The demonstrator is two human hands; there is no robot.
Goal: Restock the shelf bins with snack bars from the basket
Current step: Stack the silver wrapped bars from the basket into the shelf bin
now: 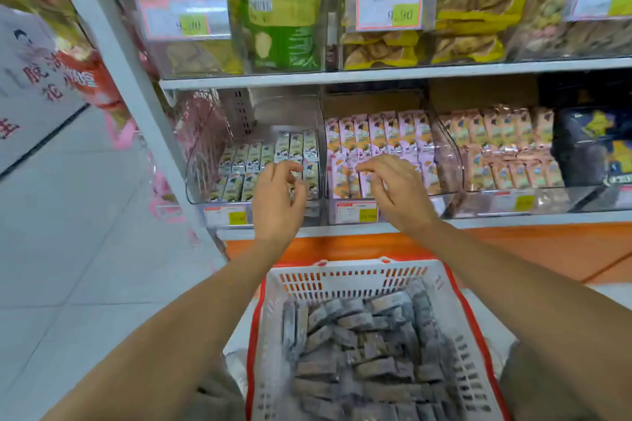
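A white basket (345, 275) with red rim stands below me, full of several grey-purple snack bars (369, 345). On the lower shelf, a clear bin (205, 161) at left holds rows of white-wrapped bars (246, 161), partly filled. The clear bin (448, 161) beside it holds pink-wrapped bars (376, 133). My left hand (278, 195) reaches into the front of the left bin, fingers curled on the white bars. My right hand (393, 188) hovers at the front of the pink bin, fingers spread and bent, nothing visibly held.
A third bin of peach-wrapped bars (506, 150) and a dark package (595, 143) lie further right. The upper shelf (376, 73) carries bagged snacks and price tags. An orange base panel (513, 246) runs under the shelf. Tiled floor (68, 249) opens to the left.
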